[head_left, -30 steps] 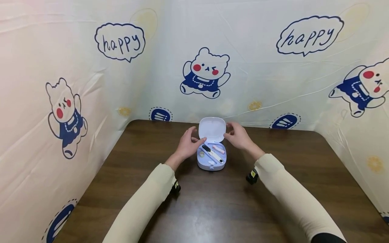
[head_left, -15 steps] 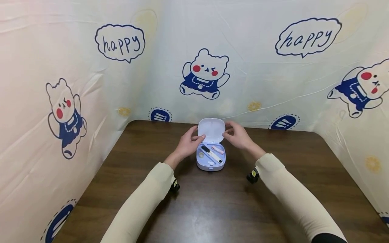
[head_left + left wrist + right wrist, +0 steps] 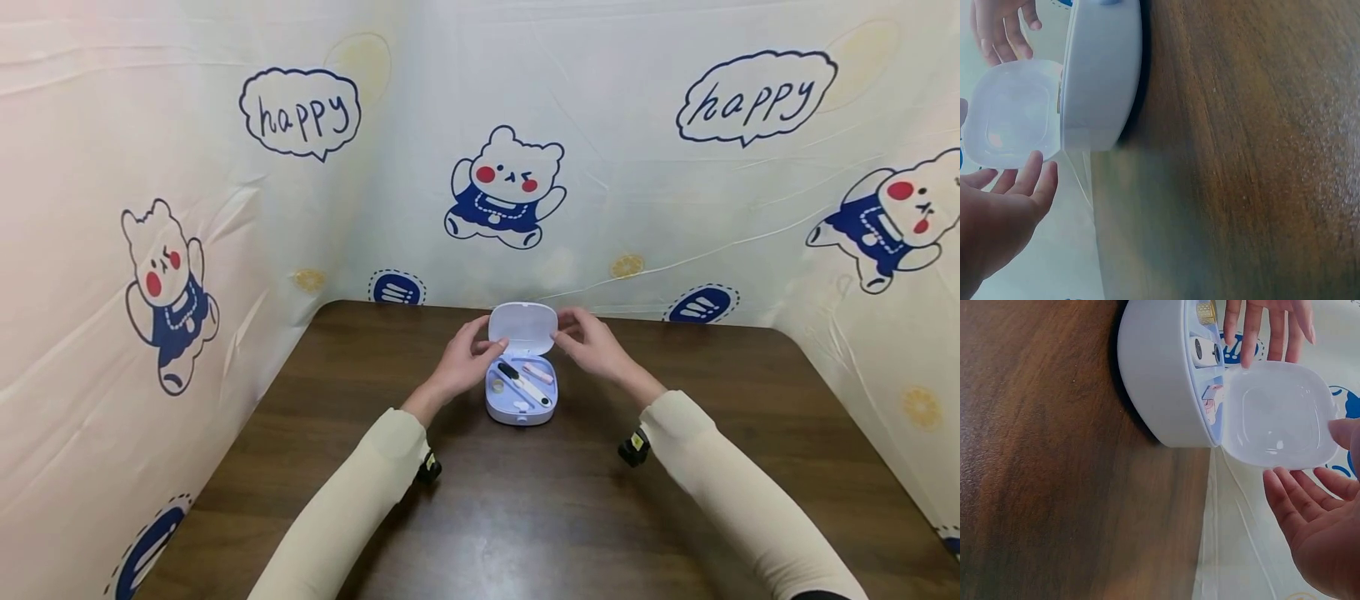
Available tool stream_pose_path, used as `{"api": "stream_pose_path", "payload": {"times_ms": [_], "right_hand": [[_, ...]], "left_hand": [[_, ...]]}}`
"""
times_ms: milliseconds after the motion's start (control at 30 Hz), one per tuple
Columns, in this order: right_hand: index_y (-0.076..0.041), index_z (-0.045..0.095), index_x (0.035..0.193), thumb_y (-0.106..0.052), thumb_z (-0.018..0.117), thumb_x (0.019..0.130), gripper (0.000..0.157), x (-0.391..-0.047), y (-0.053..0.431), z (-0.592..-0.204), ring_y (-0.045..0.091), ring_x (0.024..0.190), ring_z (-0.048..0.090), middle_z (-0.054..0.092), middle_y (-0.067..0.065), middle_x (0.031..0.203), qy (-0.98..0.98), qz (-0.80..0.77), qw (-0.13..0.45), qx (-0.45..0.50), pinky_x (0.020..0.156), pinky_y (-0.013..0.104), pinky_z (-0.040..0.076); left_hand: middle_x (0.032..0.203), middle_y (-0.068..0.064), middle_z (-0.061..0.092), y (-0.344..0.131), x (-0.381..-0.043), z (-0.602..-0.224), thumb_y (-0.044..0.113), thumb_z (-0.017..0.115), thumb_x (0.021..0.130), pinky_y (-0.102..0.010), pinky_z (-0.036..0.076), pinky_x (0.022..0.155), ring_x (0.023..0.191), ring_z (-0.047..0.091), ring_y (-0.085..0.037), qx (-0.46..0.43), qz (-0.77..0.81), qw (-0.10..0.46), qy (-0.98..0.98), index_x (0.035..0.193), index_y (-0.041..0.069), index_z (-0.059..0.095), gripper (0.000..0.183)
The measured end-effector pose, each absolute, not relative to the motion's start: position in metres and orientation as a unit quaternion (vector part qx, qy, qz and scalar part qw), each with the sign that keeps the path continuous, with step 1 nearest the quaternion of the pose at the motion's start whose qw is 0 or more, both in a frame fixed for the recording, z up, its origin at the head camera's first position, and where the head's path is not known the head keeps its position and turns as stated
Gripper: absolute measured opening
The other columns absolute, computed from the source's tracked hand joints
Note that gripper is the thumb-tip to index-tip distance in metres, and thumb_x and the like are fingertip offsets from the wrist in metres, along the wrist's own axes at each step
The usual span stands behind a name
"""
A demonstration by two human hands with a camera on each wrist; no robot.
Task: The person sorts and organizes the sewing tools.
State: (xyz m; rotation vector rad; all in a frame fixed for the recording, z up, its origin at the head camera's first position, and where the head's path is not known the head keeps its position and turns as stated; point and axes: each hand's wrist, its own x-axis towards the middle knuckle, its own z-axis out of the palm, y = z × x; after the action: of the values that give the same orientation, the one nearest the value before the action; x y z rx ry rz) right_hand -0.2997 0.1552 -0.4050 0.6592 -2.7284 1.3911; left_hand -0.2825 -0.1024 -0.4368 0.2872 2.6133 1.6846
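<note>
A small pale lavender case (image 3: pixel 522 417) stands on the table with its hinged lid (image 3: pixel 523 327) raised. Inside lie a white tool with a black end (image 3: pixel 525 384), a pink piece (image 3: pixel 537 372), a gold thimble-like ring (image 3: pixel 497 386) and a small white piece. My left hand (image 3: pixel 467 358) holds the lid's left edge, its thumb low in front and its fingers behind. My right hand (image 3: pixel 592 344) holds the right edge the same way. In the right wrist view, the right hand's fingers (image 3: pixel 1291 494) lie along the lid's side, with the thumb at its free edge.
The brown wooden table (image 3: pixel 510 517) runs toward me from the case. Behind it and at both sides hangs a pale cloth (image 3: pixel 637 192) printed with bears and "happy" bubbles. A small black device (image 3: pixel 634 448) sits by the right cuff, another (image 3: pixel 430 468) by the left.
The lid has tipped slightly forward, its top edge lower than before, and both hands move along with it. The case and its contents stay in place; the view has shifted a little.
</note>
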Motion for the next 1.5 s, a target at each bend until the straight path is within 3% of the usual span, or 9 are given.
{"api": "stream_pose_path", "payload": {"times_ms": [267,600,900,1300,1500], "right_hand": [[0.002,0.051,0.137,-0.022,0.055,0.107,0.038,-0.295,0.154,-0.403,0.037,0.112,0.065,0.061,0.023,0.129,-0.869,0.452,-0.002,0.203,0.082,0.046,0.059],[0.001,0.053,0.135,-0.022,0.058,0.106,0.037,-0.291,0.157,-0.400,0.036,0.115,0.064,0.061,0.020,0.131,-0.874,0.438,-0.012,0.207,0.083,0.043,0.058],[0.001,0.057,0.133,-0.026,0.060,0.105,0.039,-0.291,0.160,-0.396,0.034,0.111,0.065,0.064,0.020,0.126,-0.873,0.430,-0.031,0.228,0.083,0.042,0.057],[-0.004,0.056,0.136,-0.037,0.059,0.105,0.045,-0.290,0.163,-0.401,0.038,0.111,0.064,0.066,0.015,0.122,-0.875,0.414,-0.077,0.239,0.084,0.039,0.056],[-0.005,0.059,0.132,-0.036,0.057,0.106,0.040,-0.288,0.163,-0.409,0.035,0.103,0.063,0.066,0.017,0.119,-0.875,0.401,-0.088,0.256,0.082,0.038,0.054]], "left_hand": [[0.149,-0.006,0.047,-0.103,-0.280,-0.435,0.043,0.060,0.103,-0.044,0.049,0.104,0.130,0.058,-0.025,0.091,0.542,0.002,0.836,0.152,0.018,0.044,0.057],[0.152,-0.007,0.046,-0.104,-0.280,-0.438,0.048,0.052,0.105,-0.046,0.045,0.108,0.135,0.055,-0.029,0.086,0.545,-0.010,0.834,0.147,0.016,0.047,0.052],[0.144,-0.008,0.053,-0.104,-0.278,-0.436,0.045,0.051,0.107,-0.045,0.047,0.106,0.130,0.057,-0.029,0.099,0.542,-0.031,0.834,0.139,0.013,0.053,0.045],[0.137,-0.009,0.056,-0.106,-0.273,-0.442,0.048,0.054,0.105,-0.046,0.048,0.105,0.126,0.059,-0.028,0.101,0.527,-0.023,0.843,0.136,0.013,0.057,0.047],[0.127,-0.009,0.060,-0.109,-0.272,-0.447,0.043,0.061,0.103,-0.045,0.050,0.101,0.120,0.062,-0.027,0.125,0.521,-0.025,0.844,0.128,0.010,0.062,0.041]]}}
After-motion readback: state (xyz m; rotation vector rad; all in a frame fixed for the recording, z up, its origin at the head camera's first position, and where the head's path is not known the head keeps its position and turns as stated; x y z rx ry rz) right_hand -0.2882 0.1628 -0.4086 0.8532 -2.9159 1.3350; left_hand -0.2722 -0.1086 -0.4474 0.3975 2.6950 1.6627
